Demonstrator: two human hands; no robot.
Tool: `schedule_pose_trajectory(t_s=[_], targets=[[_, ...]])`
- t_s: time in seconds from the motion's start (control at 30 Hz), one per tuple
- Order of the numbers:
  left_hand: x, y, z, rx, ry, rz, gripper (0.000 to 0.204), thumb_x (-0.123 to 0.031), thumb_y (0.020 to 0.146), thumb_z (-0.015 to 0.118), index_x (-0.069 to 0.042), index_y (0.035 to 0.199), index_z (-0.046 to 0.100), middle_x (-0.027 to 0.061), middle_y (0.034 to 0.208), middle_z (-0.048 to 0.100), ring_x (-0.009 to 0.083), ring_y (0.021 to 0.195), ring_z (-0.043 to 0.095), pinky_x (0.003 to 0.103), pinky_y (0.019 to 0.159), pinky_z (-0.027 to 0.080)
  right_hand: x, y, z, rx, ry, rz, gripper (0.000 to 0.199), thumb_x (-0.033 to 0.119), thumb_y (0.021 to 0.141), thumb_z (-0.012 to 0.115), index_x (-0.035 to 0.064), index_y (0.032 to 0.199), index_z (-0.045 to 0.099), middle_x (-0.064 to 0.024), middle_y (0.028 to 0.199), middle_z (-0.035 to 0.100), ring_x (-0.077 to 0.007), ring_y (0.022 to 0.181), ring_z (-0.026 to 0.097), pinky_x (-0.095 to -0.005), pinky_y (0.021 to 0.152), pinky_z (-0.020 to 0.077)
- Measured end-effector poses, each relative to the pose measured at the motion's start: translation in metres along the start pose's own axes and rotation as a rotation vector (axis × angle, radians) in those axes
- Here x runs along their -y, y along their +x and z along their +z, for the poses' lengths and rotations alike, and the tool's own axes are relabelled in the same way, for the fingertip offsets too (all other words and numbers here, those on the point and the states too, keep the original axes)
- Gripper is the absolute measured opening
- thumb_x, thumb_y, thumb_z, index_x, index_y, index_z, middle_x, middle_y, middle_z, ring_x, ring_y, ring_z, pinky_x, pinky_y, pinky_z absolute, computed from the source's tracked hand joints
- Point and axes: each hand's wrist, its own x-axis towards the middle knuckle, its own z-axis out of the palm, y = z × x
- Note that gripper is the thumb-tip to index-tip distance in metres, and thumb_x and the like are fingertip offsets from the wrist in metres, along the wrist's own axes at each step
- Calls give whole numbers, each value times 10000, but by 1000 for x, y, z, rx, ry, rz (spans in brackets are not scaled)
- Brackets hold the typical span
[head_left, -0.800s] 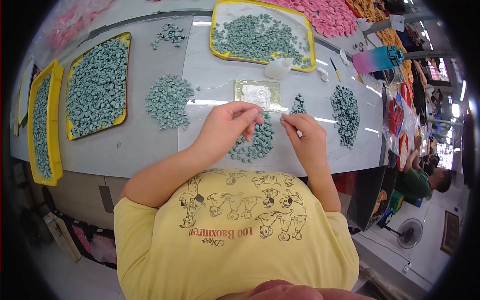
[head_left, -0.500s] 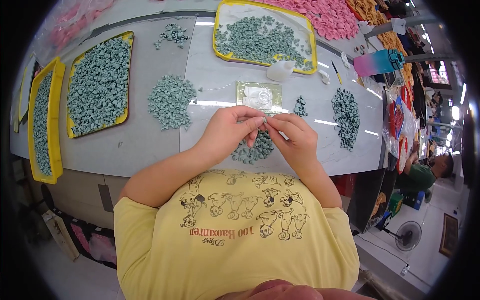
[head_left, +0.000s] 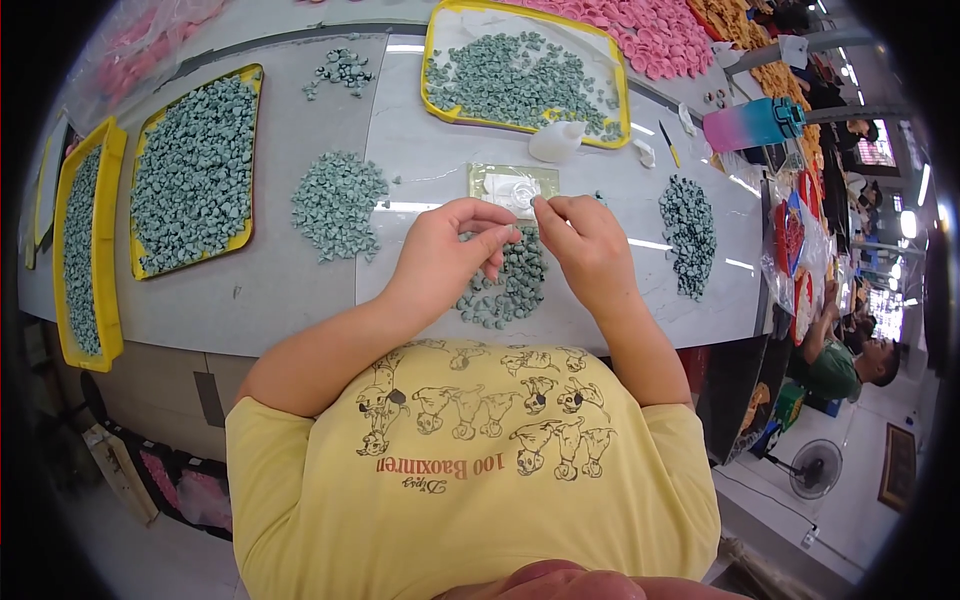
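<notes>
My left hand [head_left: 448, 248] is closed in a pinch, thumb against fingers, above a small pile of grey-green pieces [head_left: 520, 278]. Whatever lies between those fingertips is too small to make out. To its right, my right hand [head_left: 588, 245] also pinches, its fingertips at the near edge of a clear square plate [head_left: 548, 182]. On that plate lies a white sheet [head_left: 497, 185] with a round, whitish, glossy patch [head_left: 524, 193]. Any piece in the right fingertips is hidden. The two hands are a short gap apart.
Behind the plate stand a white squeeze bottle [head_left: 557, 142] and a yellow tray [head_left: 624, 100] of green pieces. Loose piles [head_left: 338, 205] lie left and right [head_left: 688, 235]. Two more yellow trays [head_left: 250, 165] [head_left: 112, 240] sit far left. A pink-blue drinking bottle [head_left: 750, 126] and knife [head_left: 670, 145] are at right.
My hands were together over a small green piece and have come apart. The right hand moved up to the plate's edge; the left shifted slightly left.
</notes>
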Motion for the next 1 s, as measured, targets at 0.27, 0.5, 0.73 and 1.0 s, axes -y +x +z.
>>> schedule_pose_trajectory(t_s=[0.27,0.5,0.73,1.0], targets=[[-3,0,1,-35,-20,-63,85,-71,878,529,11,901,521,65,771,603,70,555,481,211,496,426,3,3,-2,163,-175,-123,310,23,664,566,-15,970,601,-91,868,570,-235,737,556,-329,613,455],[9,-3,14,-67,-59,-59,131,-150,904,509,-31,853,490,6,682,512,50,530,399,199,469,350,-4,-7,-7,95,13,-103,314,-28,645,642,-26,957,607,-103,814,584,-220,690,563,-297,589,457],[5,-7,16,71,-240,-83,221,-238,930,475,-50,814,471,-29,621,412,46,498,320,198,447,278,16,-11,-13,-28,922,692,63,-24,790,618,-33,853,621,-64,804,607,-92,697,555,-193,597,440],[3,-7,17,123,-373,-159,259,-270,936,462,-61,783,458,-35,601,391,50,469,262,210,425,215,25,-9,-10,-130,575,368,138,-76,705,662,-18,828,636,-74,795,616,-120,669,563,-213,554,437]])
